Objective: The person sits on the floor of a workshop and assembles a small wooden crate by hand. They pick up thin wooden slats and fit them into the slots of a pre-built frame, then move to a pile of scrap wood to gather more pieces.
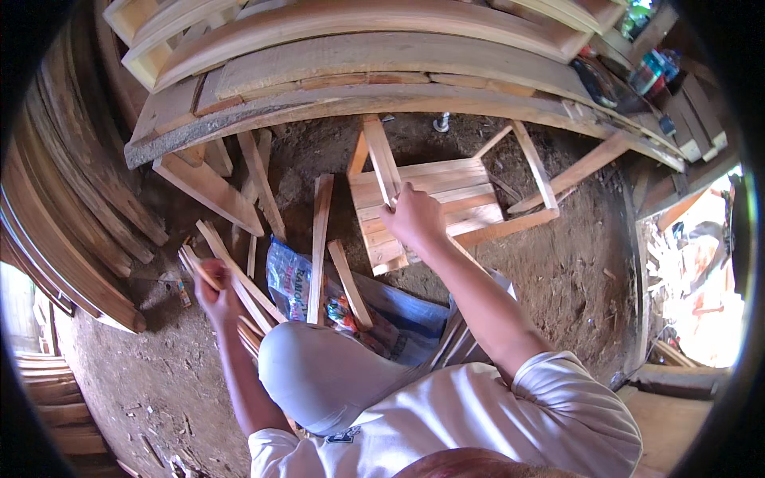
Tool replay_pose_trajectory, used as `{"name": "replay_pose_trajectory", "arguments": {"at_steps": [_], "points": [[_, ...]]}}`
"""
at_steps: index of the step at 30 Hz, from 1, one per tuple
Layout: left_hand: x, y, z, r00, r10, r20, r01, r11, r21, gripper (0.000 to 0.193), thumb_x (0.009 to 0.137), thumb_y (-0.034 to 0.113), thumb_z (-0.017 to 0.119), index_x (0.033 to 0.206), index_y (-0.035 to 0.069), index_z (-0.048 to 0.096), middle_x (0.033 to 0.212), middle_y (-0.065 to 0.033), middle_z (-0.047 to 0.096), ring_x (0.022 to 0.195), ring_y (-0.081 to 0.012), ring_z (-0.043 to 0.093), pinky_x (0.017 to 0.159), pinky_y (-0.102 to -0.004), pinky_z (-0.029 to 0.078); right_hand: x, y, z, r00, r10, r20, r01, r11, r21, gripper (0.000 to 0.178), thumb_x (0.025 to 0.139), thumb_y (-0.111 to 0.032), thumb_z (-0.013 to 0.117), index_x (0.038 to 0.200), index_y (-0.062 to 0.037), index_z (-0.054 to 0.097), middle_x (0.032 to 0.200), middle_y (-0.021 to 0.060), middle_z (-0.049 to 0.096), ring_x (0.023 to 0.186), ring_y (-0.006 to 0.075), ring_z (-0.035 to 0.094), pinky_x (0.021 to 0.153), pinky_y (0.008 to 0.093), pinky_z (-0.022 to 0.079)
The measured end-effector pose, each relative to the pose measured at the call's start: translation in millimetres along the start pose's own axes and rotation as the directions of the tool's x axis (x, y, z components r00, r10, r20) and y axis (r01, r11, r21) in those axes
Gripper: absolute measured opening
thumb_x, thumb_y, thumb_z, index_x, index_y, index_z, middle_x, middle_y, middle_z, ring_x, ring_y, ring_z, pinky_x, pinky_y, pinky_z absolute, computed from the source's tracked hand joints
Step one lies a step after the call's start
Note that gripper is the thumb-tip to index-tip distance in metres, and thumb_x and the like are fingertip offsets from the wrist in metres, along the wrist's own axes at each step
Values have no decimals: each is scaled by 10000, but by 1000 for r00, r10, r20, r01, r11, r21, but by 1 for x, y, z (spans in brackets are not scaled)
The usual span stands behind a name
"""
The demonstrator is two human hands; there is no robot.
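Note:
Out to my left, my left hand (215,288) is closed around a thin wooden strip (209,273), beside several other long strips (239,271) that lean toward my knee. My right hand (414,215) reaches forward and grips the lower end of a pale wooden bar (381,155). This bar rises in front of a small slatted wooden frame (430,195), which rests on the dirt floor under the workbench. Whether the bar is fixed to the frame cannot be seen. An open rectangle of battens (535,163) stands at the frame's right side.
Ahead, a rough plank workbench (398,68) carries wooden box frames (351,32). Boards (72,215) are stacked at the left. A printed plastic sack (288,275) and loose battens (320,247) lie near my knee. Bottles (652,72) stand at the bench's far right.

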State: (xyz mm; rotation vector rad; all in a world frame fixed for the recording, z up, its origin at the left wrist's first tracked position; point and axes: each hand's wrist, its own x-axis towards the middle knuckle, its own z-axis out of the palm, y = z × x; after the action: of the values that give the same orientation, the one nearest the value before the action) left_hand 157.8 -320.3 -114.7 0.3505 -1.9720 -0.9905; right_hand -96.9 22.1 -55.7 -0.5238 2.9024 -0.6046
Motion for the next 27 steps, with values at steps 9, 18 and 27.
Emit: {"name": "replay_pose_trajectory", "arguments": {"at_steps": [9, 18, 27], "points": [[81, 149, 5, 952, -137, 272, 142, 990, 1, 266, 954, 51, 696, 1209, 39, 621, 1021, -10, 614, 899, -98, 564, 798, -251, 459, -88, 2, -108, 995, -72, -69, 78, 993, 85, 449, 944, -404, 666, 1000, 41, 678, 819, 239, 734, 815, 415, 748, 805, 504, 602], [62, 179, 88, 740, -313, 596, 30, 900, 435, 484, 876, 367, 800, 1024, -78, 679, 942, -280, 721, 900, -413, 724, 792, -453, 547, -132, 24, -145, 990, -98, -102, 116, 976, 187, 458, 914, -429, 731, 1008, 19, 707, 747, 204, 689, 695, 343, 705, 662, 446, 533], [34, 217, 101, 512, -378, 771, 184, 925, 331, 589, 822, 399, 860, 1123, -75, 683, 896, -226, 733, 848, -332, 731, 780, -429, 557, -154, 100, -181, 996, 60, -70, 9, 697, 717, 388, 973, -351, 715, 1108, 12, 698, 782, 46, 695, 670, 123, 634, 631, 291, 493]]}}
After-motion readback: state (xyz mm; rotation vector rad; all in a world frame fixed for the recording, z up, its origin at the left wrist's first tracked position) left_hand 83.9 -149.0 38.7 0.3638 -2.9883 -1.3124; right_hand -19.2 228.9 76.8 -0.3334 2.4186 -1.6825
